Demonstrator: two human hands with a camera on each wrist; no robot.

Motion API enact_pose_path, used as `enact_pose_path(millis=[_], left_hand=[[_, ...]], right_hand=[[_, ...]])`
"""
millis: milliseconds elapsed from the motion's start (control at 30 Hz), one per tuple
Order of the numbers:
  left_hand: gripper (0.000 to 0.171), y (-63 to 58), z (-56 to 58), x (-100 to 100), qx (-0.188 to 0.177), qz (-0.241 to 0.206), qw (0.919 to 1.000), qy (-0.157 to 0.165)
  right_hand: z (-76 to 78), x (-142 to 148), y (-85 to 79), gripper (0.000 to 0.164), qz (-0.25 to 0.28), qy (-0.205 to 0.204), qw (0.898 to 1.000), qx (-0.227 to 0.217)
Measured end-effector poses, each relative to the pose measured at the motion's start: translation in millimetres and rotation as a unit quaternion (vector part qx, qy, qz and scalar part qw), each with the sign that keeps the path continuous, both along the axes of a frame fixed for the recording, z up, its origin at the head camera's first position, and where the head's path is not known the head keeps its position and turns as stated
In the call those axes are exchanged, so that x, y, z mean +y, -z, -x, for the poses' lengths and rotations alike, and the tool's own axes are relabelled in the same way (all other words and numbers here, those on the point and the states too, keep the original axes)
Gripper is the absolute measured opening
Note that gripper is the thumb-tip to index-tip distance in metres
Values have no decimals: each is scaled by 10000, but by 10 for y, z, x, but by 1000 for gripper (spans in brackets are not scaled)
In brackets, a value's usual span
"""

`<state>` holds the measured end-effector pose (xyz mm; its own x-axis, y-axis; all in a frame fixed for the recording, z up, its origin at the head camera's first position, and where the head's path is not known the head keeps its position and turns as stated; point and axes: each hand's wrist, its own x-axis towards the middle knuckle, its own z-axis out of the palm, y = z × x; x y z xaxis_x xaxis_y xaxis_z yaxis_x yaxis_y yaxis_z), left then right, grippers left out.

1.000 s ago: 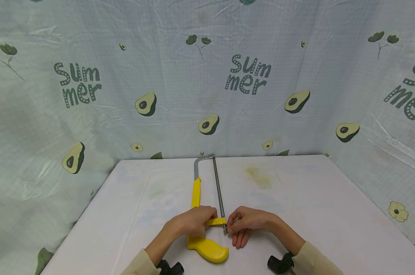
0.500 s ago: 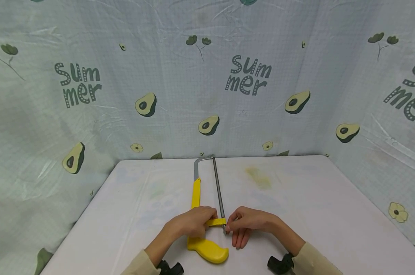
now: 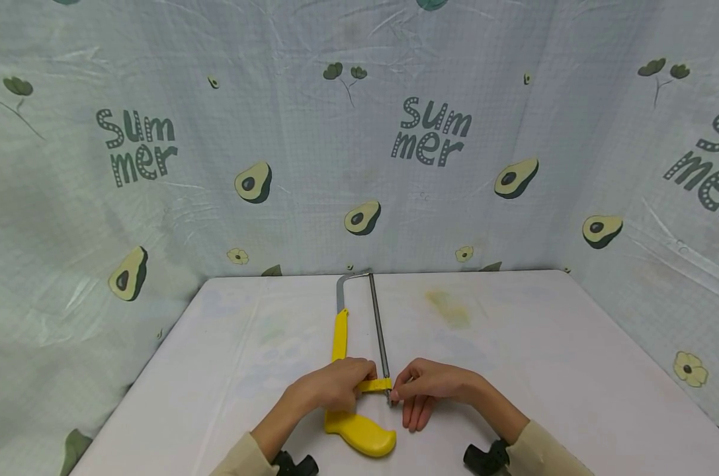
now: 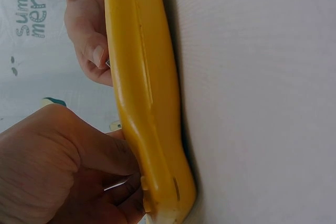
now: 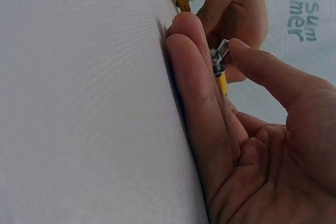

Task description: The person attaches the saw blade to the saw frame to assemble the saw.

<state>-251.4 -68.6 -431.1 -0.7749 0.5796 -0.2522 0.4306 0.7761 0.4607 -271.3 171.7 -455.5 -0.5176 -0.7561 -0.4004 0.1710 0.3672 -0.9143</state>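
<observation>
A hacksaw with a yellow handle [image 3: 365, 436] lies on the table, its grey bow pointing away from me. Its dark blade [image 3: 379, 324] runs along the right side. My left hand [image 3: 335, 383] grips the frame just ahead of the handle, fingers curled behind the yellow crosspiece [image 3: 376, 385]. At the blade's near end sits a small metal wing nut [image 5: 224, 48] on a threaded screw. My right hand [image 3: 436, 383] pinches this wing nut, thumb tip [image 5: 239, 44] on its wing. The other fingers [image 5: 194, 87] of that hand extend low along the tabletop.
The white table [image 3: 502, 330] has a yellowish stain beyond my right hand. A sheet printed with avocados and lettering [image 3: 430, 132] hangs behind the table and at both sides. Black wrist cameras [image 3: 486, 456] sit under both forearms.
My right thumb tip has shifted slightly left against the wing nut. The hacksaw and my left hand stay in place.
</observation>
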Motion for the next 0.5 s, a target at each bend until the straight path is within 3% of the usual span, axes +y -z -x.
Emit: enact_pose_path(millis=[500], left_hand=[[36, 8, -2, 2, 39, -24, 10000, 50]], right_hand=[[1, 11, -2, 30, 6, -36, 10000, -19]])
